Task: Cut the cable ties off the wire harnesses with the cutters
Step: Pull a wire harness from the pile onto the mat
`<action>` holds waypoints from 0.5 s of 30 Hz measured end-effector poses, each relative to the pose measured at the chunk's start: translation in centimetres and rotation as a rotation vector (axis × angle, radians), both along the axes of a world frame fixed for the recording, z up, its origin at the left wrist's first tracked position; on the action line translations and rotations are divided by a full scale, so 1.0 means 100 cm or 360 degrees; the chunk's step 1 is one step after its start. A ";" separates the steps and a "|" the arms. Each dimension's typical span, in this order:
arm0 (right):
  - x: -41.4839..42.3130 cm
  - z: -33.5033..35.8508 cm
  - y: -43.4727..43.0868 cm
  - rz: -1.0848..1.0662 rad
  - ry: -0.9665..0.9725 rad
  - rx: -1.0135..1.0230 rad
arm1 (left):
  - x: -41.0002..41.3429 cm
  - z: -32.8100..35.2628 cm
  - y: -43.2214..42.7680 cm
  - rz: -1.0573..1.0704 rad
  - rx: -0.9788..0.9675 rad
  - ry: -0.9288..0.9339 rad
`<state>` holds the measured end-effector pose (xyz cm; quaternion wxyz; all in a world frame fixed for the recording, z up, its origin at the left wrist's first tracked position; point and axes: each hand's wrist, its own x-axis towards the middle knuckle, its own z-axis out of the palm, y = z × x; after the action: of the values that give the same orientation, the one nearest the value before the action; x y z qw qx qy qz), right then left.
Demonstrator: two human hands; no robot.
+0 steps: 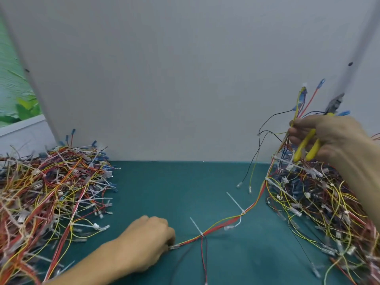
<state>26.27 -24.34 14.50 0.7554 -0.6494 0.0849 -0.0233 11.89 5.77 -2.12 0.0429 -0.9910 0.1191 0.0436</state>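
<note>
Head-down view of a teal mat (174, 192) against a grey wall (185, 79). Stretched across the mat from 7 o'clock up to 2 o'clock: one wire harness (224, 222) of red, yellow and white strands.

Risks first. Likely to nick a wire rather than plastic, with the nearer cable tie (199, 230) at 6 o'clock and the second cable tie (236, 202) at 5 o'clock both cinched tight on the strands. Awkward too: cutters (307, 146) and harness end sharing one hand, so no free way to bring the blades down without letting go of the wires and slackening the line. Could also snag, with the upper stretch touching the right pile (320, 202) at 4 o'clock and possibly dragging loose harnesses along. Left pile (51, 192) at 9 o'clock, well apart from the stretched harness.

Grips. Left hand (148, 241) at 7 o'clock, low on the mat, fingers curled tight, pinching the harness's lower end by a small connector. Right hand (331, 136) at 2 o'clock, raised, closed round the yellow handles, thumb and forefinger also pinching the harness's upper wires. Handles slightly apart; jaws pointing to 1 o'clock, too blurred to tell whether parted. No tie visibly cut on this harness yet.
</note>
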 end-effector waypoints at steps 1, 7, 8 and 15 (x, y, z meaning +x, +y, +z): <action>-0.001 0.000 0.001 0.0025 -0.0008 -0.0017 | 0.004 0.008 0.006 -0.0026 0.0089 -0.0035; -0.011 0.010 0.009 0.0097 -0.0090 -0.0030 | 0.026 0.032 0.005 0.0043 -0.0234 -0.0118; -0.012 0.011 0.011 0.0105 -0.0102 -0.0030 | 0.025 0.023 -0.005 0.0063 -0.0301 -0.0037; -0.013 0.008 0.013 0.0124 -0.0090 0.0036 | 0.027 -0.016 -0.039 0.0152 -0.0549 0.0013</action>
<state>25.00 -23.07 15.35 0.7651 -0.6426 0.0385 -0.0111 14.56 1.88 -3.68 -0.1305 -0.9880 0.0778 0.0286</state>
